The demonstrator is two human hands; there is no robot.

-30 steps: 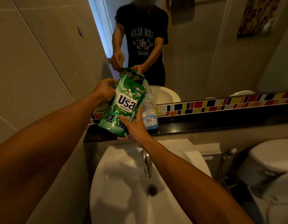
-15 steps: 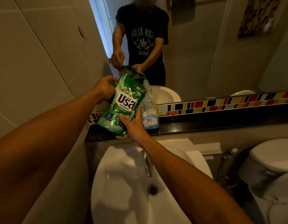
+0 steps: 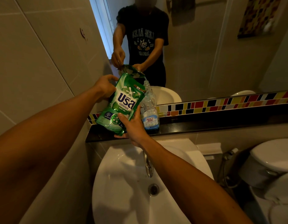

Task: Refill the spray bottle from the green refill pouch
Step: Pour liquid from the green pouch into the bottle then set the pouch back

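Fingers [image 3: 107, 78] of the left hand [image 3: 104, 88] are pinching the glossy green refill pouch [image 3: 122, 102] near its top; the right hand [image 3: 132, 125] is clasping its bottom corner. Beside it, the clear plastic bottle [image 3: 150, 113] labelled "King's Stella" is standing on the black ledge [image 3: 204, 125], part-filled with clear liquid.

Dark ledge [image 3: 221, 125] right of spray bottle [image 3: 150, 113]: bare, open to a reach. Left end crowded: green refill pouch [image 3: 122, 104] just beside bottle, tiled wall [image 3: 43, 62] close on left, mirror [image 3: 204, 54] behind. Below, sink [image 3: 123, 183] basin open; faucet [image 3: 148, 165] juts over center. Toilet [image 3: 269, 162] blocks lower right.
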